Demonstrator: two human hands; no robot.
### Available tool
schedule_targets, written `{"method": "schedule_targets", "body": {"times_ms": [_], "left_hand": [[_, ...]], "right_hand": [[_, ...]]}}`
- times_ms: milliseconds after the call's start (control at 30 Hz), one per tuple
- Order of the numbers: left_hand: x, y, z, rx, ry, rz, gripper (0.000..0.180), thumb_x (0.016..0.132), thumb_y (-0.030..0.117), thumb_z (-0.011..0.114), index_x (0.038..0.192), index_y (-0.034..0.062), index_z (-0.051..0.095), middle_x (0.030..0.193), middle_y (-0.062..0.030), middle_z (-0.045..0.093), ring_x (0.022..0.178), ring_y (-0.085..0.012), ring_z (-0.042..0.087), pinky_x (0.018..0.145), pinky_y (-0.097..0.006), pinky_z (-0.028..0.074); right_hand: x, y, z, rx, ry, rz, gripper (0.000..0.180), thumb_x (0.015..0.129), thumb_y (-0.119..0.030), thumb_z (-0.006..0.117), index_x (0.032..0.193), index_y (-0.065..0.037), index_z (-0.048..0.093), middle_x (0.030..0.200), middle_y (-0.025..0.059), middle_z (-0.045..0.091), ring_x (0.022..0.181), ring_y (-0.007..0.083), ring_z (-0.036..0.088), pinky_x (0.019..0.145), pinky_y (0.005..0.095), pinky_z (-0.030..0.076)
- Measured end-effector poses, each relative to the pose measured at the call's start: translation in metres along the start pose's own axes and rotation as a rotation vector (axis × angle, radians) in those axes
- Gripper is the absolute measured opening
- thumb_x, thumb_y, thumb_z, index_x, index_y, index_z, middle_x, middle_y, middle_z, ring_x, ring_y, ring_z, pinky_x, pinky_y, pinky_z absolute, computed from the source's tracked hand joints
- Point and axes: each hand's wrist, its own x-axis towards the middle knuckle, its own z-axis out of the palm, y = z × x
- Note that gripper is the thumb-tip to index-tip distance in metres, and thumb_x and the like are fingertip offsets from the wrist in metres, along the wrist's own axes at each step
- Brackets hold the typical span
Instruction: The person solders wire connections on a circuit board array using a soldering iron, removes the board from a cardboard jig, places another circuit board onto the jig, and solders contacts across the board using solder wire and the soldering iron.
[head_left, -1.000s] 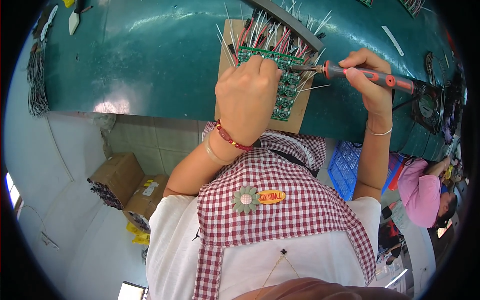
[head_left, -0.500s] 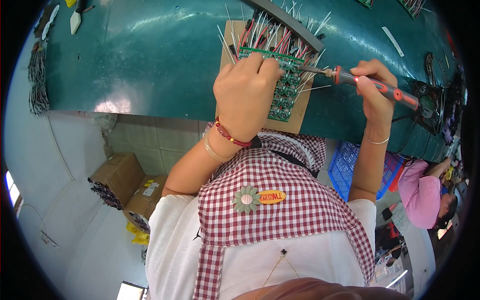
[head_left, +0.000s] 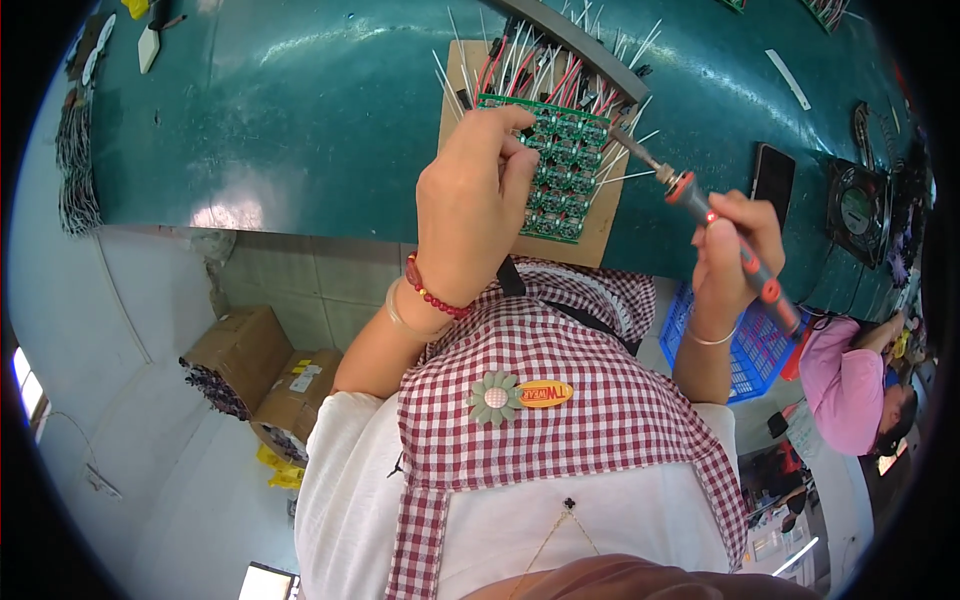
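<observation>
A green panel of small circuit boards point(head_left: 565, 185) lies on a brown backing board point(head_left: 600, 225) near the table's front edge. Red, black and white wires point(head_left: 540, 75) fan out past its far edge, under a grey bar point(head_left: 590, 55). Over the panel's left part is my left hand point(head_left: 465, 190), its fingers curled; whatever they pinch is too small to make out. My right hand point(head_left: 735, 255) grips a soldering iron point(head_left: 690, 197) by its grey and red handle. The iron's tip points at the panel's far right corner; whether it touches, I cannot tell.
Right of the panel, a dark phone point(head_left: 774, 178) and a black fan point(head_left: 857, 215) rest on the green table point(head_left: 300, 130). A wire bundle point(head_left: 77, 170) hangs at the left edge. Below are a blue crate point(head_left: 750, 355) and cardboard boxes point(head_left: 240, 345). A person in pink point(head_left: 845, 390) sits right.
My right hand has moved down and nearer me, tilting the iron more steeply and uncovering the phone. My left hand has shifted left, turned, and shows more of the panel.
</observation>
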Motion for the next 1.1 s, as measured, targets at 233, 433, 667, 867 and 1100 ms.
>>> {"method": "schedule_targets", "body": {"times_ms": [233,433,667,867,1100], "left_hand": [[0.002,-0.004,0.013,-0.125,0.030,-0.029,0.029,0.082,-0.006,0.067,0.109,0.0003,0.059,0.076,-0.0034,0.062,0.061,-0.0052,0.053,0.055,-0.020,0.044],[0.004,-0.004,0.022,-0.100,0.057,0.023,0.029,0.083,-0.006,0.065,0.110,0.0000,0.057,0.076,-0.0054,0.062,0.059,-0.0079,0.055,0.054,-0.022,0.045],[0.007,-0.002,0.027,-0.039,0.074,0.067,0.029,0.083,-0.005,0.065,0.111,0.0001,0.057,0.076,-0.0095,0.063,0.061,-0.0159,0.061,0.055,-0.027,0.049],[0.009,-0.002,0.030,0.049,0.107,0.139,0.029,0.081,-0.004,0.066,0.109,0.0012,0.058,0.075,-0.0102,0.064,0.062,-0.0205,0.063,0.056,-0.031,0.049],[0.008,-0.001,0.031,0.073,0.101,0.148,0.028,0.080,-0.004,0.067,0.107,0.0019,0.059,0.075,-0.0105,0.065,0.060,-0.0210,0.063,0.055,-0.031,0.049]], "right_hand": [[-0.030,0.010,0.015,-0.039,0.032,-0.016,0.017,0.083,-0.004,0.068,0.097,0.003,0.063,0.075,0.0080,0.064,0.062,0.0091,0.055,0.056,0.0221,0.042],[-0.033,0.012,0.024,-0.068,0.037,-0.021,0.017,0.083,-0.003,0.068,0.098,0.003,0.062,0.077,0.0088,0.064,0.061,0.0094,0.054,0.055,0.0225,0.042],[-0.033,0.016,0.030,-0.140,0.025,-0.015,0.015,0.081,0.000,0.068,0.095,0.003,0.063,0.076,0.0085,0.064,0.061,0.0098,0.055,0.054,0.0230,0.042],[-0.028,0.013,0.032,-0.229,-0.051,-0.158,0.017,0.078,0.001,0.069,0.094,0.003,0.063,0.070,0.0105,0.063,0.055,0.0127,0.055,0.049,0.0233,0.042],[-0.018,0.010,0.037,-0.278,-0.094,-0.364,0.018,0.076,0.004,0.067,0.093,0.004,0.063,0.065,0.0097,0.061,0.050,0.0148,0.054,0.045,0.0250,0.041]]}}
